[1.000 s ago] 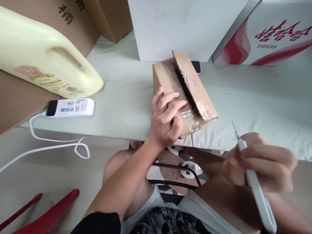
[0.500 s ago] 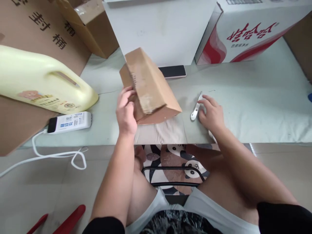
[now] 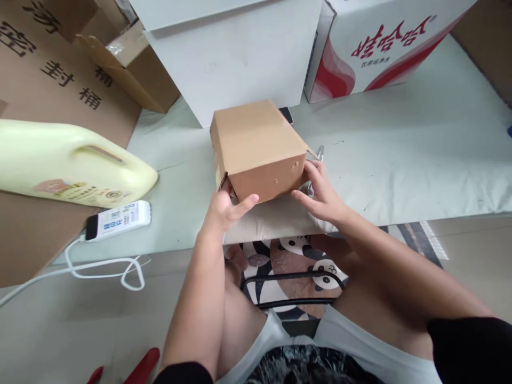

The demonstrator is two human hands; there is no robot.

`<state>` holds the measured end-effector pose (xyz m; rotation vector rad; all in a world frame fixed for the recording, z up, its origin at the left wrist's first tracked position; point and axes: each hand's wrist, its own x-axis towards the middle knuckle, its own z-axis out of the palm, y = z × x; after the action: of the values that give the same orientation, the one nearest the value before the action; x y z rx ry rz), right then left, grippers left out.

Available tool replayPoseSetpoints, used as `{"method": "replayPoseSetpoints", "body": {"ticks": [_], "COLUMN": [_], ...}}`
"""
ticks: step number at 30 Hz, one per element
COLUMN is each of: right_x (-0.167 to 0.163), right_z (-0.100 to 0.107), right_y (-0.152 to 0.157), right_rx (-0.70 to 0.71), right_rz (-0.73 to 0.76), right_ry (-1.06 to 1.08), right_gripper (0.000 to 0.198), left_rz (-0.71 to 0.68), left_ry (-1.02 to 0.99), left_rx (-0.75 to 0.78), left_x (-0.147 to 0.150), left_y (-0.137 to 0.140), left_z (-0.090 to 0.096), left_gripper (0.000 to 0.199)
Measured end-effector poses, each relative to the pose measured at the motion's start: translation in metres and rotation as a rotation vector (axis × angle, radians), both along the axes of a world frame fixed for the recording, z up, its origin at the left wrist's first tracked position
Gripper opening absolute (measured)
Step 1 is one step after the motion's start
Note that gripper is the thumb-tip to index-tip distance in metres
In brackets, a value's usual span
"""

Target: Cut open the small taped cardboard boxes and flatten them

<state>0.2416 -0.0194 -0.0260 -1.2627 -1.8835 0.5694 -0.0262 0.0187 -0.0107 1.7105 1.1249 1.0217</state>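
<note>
At the far left stands one large brown carton with printed characters, and before it one pale yellow jug. One white device with one white cable lies just beside the jug. Two red pieces show low on the floor; one smaller brown carton stands farther back. The person's left hand touches the near left corner of one cardboard box on the cloth-covered table, thumb apart from the fingers, whose tips are hidden. One tall white box stands behind it, with one dark phone partly showing. The right hand meets the box's near right corner, thumb and fingers apart; whether either hand clamps it cannot be told. One cutter lies partly hidden just beyond. Farther right stands one red-and-white carton.
</note>
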Motion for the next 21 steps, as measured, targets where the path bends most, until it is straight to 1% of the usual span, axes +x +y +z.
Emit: {"method": "replayPoseSetpoints", "body": {"ticks": [2,4,6,9,11,14,15,16,18,20,21], "right_x": [0.003,0.007,0.011,0.018,0.021,0.022,0.022,0.023,0.025,0.03,0.033], "right_z": [0.007,0.012,0.015,0.012,0.009,0.007,0.007,0.007,0.009,0.009,0.009], "right_y": [-0.004,-0.006,-0.007,-0.005,-0.003,-0.001,-0.001,-0.002,-0.003,-0.004,-0.004], "right_rx": [0.02,0.0,-0.054,-0.134,-0.169,-0.207,-0.202,-0.182,-0.109,-0.034,-0.015], "right_rz": [-0.009,-0.018,-0.06,-0.117,-0.144,-0.268,-0.334,-0.402,-0.511,-0.558,-0.558], "right_ry": [0.013,0.014,0.032,0.123,0.204,0.213,0.188,0.164,0.152,0.192,0.22], "right_gripper": [0.06,0.053,0.055,0.064,0.069,0.07,0.07,0.07,0.067,0.055,0.049], "left_rz": [-0.002,-0.031,-0.056,-0.063,0.019,0.196,0.225,0.234,0.223,0.213,0.197], "left_ry": [-0.024,-0.054,-0.056,-0.032,0.001,0.039,0.033,0.011,-0.057,-0.135,-0.175], "left_rx": [-0.041,-0.105,-0.181,-0.269,-0.227,-0.033,-0.005,-0.012,-0.082,-0.141,-0.154], "left_x": [0.003,0.006,0.007,0.008,0.008,0.007,0.007,0.007,0.009,0.01,0.01], "left_y": [-0.002,-0.006,-0.01,-0.013,-0.01,-0.003,-0.001,0.0,0.0,-0.002,-0.004], "left_z": [0.002,0.006,0.01,0.014,0.014,0.013,0.013,0.013,0.013,0.015,0.017], "left_gripper": [0.079,0.073,0.071,0.07,0.068,0.064,0.059,0.054,0.048,0.046,0.045]}}
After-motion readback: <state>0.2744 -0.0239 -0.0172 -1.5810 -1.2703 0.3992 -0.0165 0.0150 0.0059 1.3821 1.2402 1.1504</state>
